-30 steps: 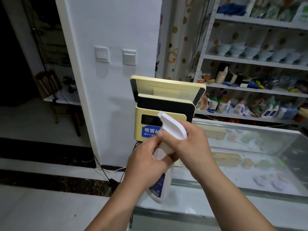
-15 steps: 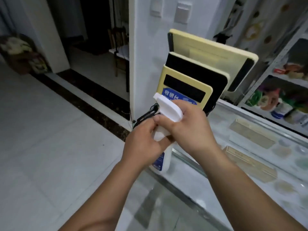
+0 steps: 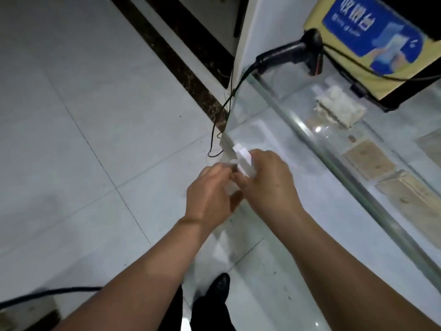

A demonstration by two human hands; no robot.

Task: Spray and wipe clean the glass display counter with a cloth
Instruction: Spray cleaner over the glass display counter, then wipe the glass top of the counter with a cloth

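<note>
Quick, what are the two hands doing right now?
Left hand: closed, pinching the front of the spray bottle.
Right hand: closed around the spray bottle's head.

I count two hands, my left hand (image 3: 210,194) and my right hand (image 3: 267,185), both closed around one white spray bottle (image 3: 243,163). One glass tabletop (image 3: 298,163) stands at my right. At its far corner lies one black barcode scanner (image 3: 293,52), trailing one cable (image 3: 224,108) over the edge. Against the far edge stands one yellow cashier terminal (image 3: 372,37) with one blue label. On the floor (image 3: 83,115) I see one shoe (image 3: 218,287).
</note>
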